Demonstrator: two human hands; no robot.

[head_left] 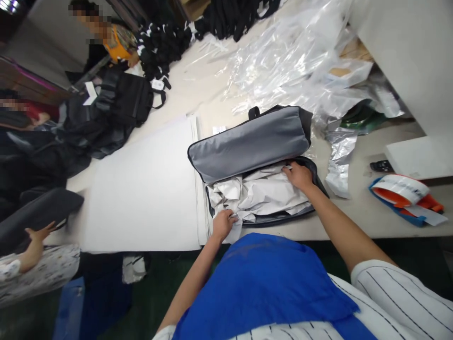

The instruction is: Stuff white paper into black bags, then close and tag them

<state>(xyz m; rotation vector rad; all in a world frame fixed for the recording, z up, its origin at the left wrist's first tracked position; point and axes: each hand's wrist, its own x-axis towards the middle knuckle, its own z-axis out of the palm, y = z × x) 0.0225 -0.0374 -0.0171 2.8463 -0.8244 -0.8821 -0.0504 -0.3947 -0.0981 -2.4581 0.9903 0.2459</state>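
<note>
An unzipped bag with a grey lining (pixel 251 144) lies on the table, its flap folded back away from me. Crumpled white paper (pixel 269 192) fills the lower half. My left hand (pixel 223 225) is at the near left corner of the bag, its fingers closed on the paper's edge. Over the right part of the opening, my right hand (pixel 299 175) has its thumb and fingers pinched on the paper near the flap.
A stack of white sheets (pixel 145 189) lies left of the bag. Clear plastic bags (pixel 283 61) spread behind it. A tape dispenser (pixel 403 198) stands at the right. Black bags (pixel 123 99), a co-worker's hand (pixel 37 241) and other people are at the left.
</note>
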